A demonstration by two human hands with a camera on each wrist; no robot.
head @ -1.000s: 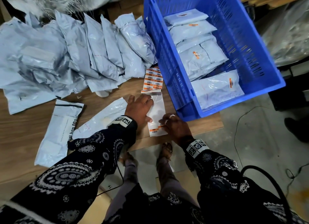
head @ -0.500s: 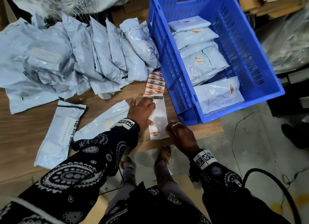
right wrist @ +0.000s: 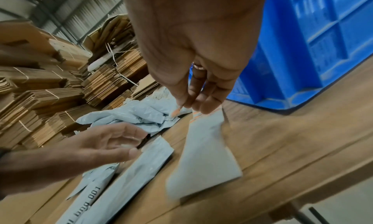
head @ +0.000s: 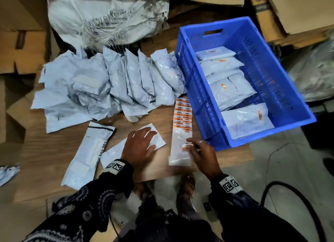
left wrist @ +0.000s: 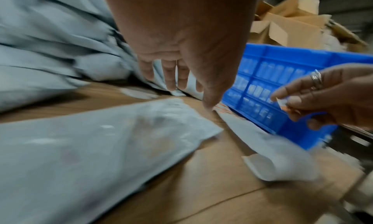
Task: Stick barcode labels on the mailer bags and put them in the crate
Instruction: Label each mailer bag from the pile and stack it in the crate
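Two hands: left (head: 139,147) spread over mailer bag (head: 157,142), right (head: 202,155) pinching label (head: 186,146) (orange-striped).

Your left hand (head: 140,147) reaches forward palm down, fingers spread and loosely straight, thumb out to the side. Your right hand (head: 202,155) is beside it, thumb and forefinger pinched together at the tips, the other fingers slightly curled, a ring on one finger.

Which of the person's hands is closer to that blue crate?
The right hand. It pinches a barcode label over the label sheet, just beside the blue crate's near corner. The left hand lies farther off, over a mailer bag.
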